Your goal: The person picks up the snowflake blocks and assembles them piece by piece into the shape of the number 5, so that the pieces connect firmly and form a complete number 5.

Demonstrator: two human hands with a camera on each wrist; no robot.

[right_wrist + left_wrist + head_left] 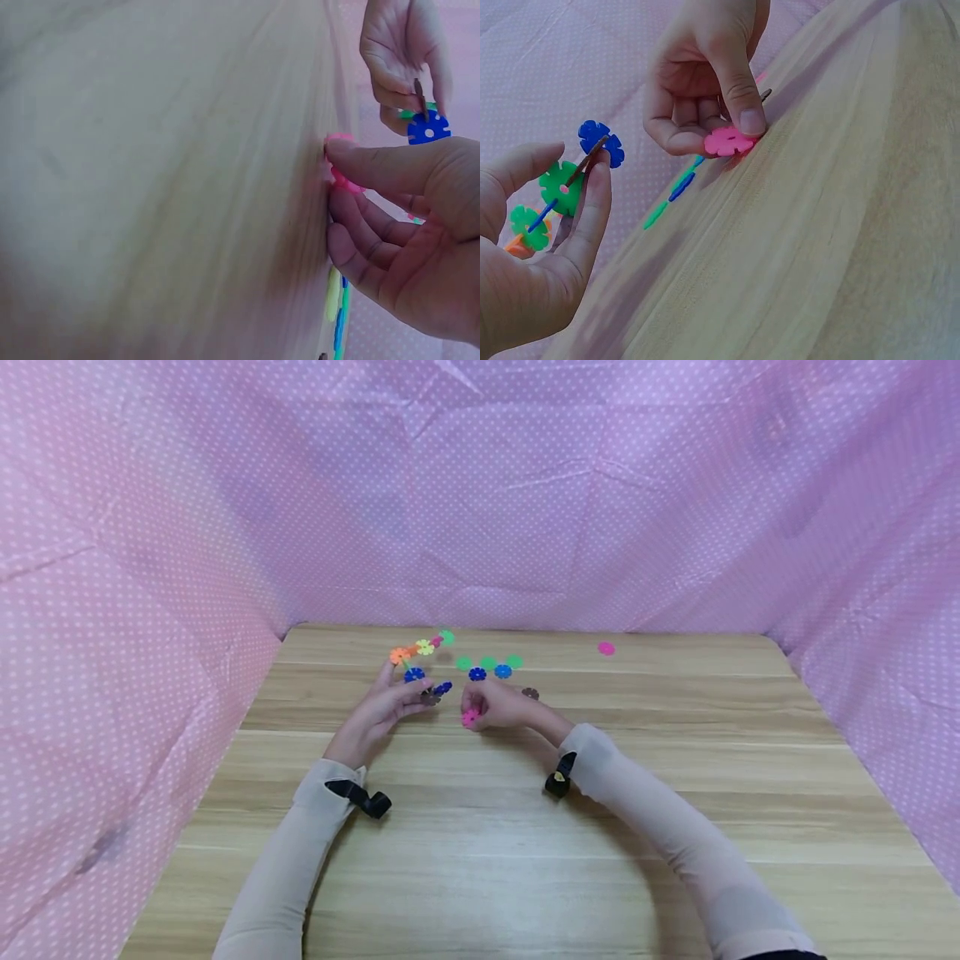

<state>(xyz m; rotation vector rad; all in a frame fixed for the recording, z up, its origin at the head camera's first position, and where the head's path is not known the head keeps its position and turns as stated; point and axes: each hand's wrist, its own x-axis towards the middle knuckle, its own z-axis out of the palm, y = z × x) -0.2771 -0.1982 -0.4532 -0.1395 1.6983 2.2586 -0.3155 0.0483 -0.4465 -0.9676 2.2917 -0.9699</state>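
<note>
My left hand [375, 708] holds a chain of notched plastic discs slotted into one another. At its near end is a dark blue disc [594, 141], joined to a brown disc [585, 163] and a green disc [558, 189] between thumb and fingers. Farther along the chain come an orange disc [400, 656], a yellow disc [425, 647] and a light green disc [447, 637]. To the right, my right hand [497, 702] pinches a single pink disc [730, 141] between thumb and fingers, low over the tabletop. The pink disc and the chain are apart.
Beyond my right hand lie three green discs [488, 663], a dark blue disc [477, 674] and a lighter blue disc [502, 671]. A brown disc [530, 694] is beside the right wrist. Another pink disc [606, 648] lies near the wooden table's [480, 860] far edge. Pink dotted cloth [480, 510] surrounds the table.
</note>
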